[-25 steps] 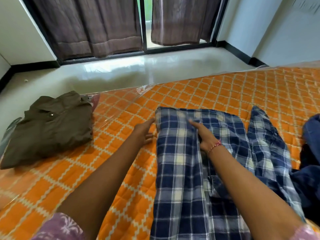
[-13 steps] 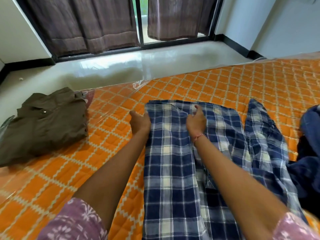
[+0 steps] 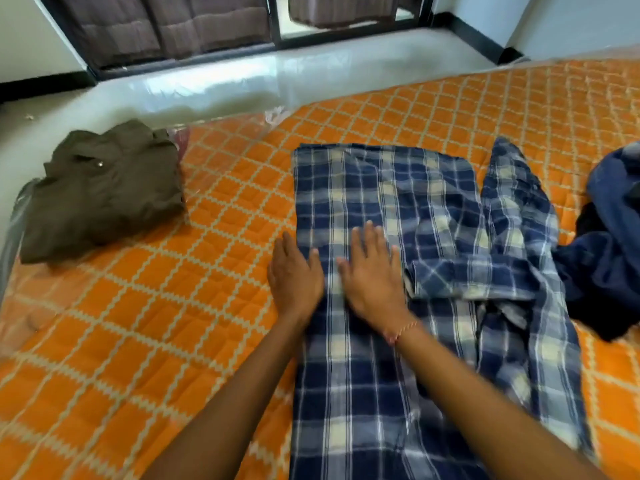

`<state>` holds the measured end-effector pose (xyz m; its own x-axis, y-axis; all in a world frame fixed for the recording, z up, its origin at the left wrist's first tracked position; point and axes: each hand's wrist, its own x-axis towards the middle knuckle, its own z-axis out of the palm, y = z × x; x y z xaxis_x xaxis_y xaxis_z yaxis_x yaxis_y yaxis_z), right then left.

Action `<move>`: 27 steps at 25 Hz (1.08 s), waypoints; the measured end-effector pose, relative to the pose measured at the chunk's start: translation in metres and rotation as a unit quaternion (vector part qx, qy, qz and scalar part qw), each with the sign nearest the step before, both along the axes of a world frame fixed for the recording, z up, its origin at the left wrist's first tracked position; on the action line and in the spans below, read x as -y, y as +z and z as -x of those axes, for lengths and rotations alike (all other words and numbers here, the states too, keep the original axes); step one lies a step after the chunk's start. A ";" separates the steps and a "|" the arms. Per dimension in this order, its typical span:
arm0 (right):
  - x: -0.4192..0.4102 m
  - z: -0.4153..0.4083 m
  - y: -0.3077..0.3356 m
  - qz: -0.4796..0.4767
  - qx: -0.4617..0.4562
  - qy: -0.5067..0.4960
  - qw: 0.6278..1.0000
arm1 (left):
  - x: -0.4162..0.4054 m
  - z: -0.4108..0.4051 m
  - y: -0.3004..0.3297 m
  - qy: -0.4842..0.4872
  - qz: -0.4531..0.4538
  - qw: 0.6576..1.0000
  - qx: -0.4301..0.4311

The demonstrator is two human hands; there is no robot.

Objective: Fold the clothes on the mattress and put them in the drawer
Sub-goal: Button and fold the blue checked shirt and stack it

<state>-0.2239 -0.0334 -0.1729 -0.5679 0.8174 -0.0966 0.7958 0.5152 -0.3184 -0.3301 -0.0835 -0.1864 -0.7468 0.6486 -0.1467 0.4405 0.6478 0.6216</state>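
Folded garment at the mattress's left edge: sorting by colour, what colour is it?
Olive-brown folded garment, plain; head view.

Glossy pale floor (image 3: 214,88) meets white walls (image 3: 24,46), black skirting (image 3: 485,43) and brown curtains (image 3: 166,26) over a dark-framed glass door (image 3: 277,19).

Home bedroom, sparse one. Orange quilted mattress (image 3: 145,341) fills the foreground, low to the floor w/ clear plastic wrap (image 3: 277,116) showing at its far edge. Clothes lie on it: blue plaid shirt (image 3: 381,188) spread flat, olive garment (image 3: 104,192) folded at left, dark blue pile (image 3: 616,244) at right. Beyond, glossy pale floor (image 3: 225,84) reflecting daylight. Sliding glass door (image 3: 277,19) w/ dark frame at the back, brown curtains (image 3: 166,26) hanging to the floor. Plain white walls (image 3: 571,19), black skirting (image 3: 481,39) along the base. Domestic all round, no work gear in view.
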 end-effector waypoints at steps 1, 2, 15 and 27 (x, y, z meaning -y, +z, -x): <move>0.037 -0.011 -0.003 0.006 0.021 0.023 0.999 | 0.022 -0.020 -0.003 0.000 0.036 0.998 -0.044; 0.062 -0.022 -0.009 0.010 0.044 0.028 0.999 | 0.042 -0.036 -0.006 -0.020 0.041 0.994 -0.104; 0.195 -0.114 -0.020 0.009 0.066 0.028 0.997 | 0.220 -0.152 0.018 -0.061 0.116 0.989 -0.075; 0.089 -0.207 0.035 0.015 -0.099 -0.359 0.928 | 0.200 -0.187 0.017 -0.218 0.003 0.937 -0.274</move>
